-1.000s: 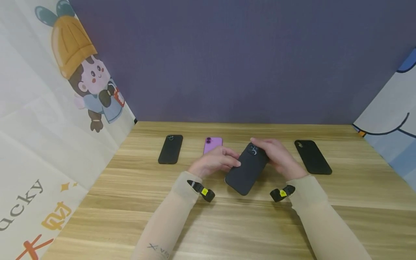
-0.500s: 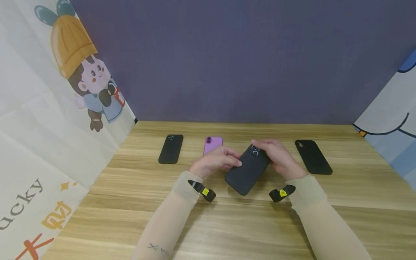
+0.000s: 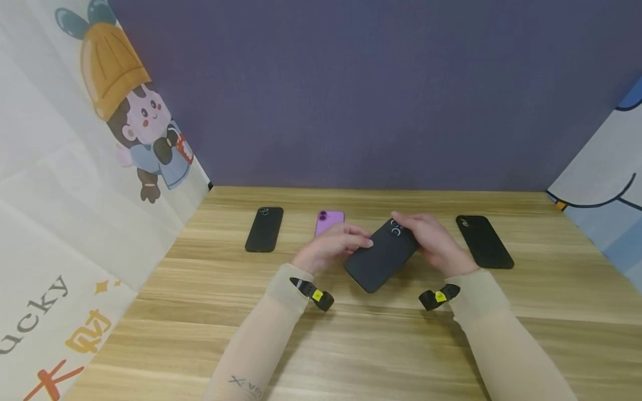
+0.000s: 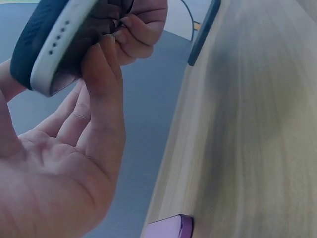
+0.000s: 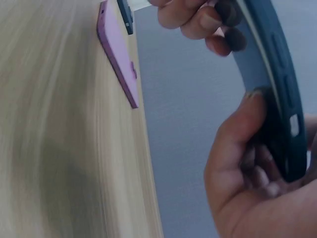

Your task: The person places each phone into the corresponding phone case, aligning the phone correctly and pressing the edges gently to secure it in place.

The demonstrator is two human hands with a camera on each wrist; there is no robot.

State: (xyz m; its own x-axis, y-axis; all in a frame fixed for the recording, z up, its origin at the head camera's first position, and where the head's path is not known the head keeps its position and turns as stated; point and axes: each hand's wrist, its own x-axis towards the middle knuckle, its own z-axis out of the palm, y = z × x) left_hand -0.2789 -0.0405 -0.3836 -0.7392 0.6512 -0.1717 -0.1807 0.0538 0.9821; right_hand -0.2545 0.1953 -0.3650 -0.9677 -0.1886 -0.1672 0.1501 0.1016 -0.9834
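Note:
Both hands hold a phone (image 4: 57,49) above the table, tilted, with a black phone case (image 3: 380,257) over its back. At the lower end, the phone's pale edge with its row of small holes stands out from the case (image 4: 33,42) in the left wrist view. My left hand (image 3: 332,245) pinches the left long side, thumb on the case back and fingertips on the dark screen. My right hand (image 3: 435,240) grips the camera end, thumb beside the lens rings. In the right wrist view, the case's side buttons and a slot show, and its rim bows.
On the wooden table (image 3: 321,345) behind my left hand lies a purple phone (image 3: 329,220), partly hidden. A black phone (image 3: 264,229) lies farther left. A black phone case (image 3: 484,242) with a camera cutout lies at right. A dark panel (image 3: 371,100) stands behind.
The held phone and case have turned slightly: the lower end has risen, and the lens rings have shifted right. Both hands keep their hold. The things on the table stay put.

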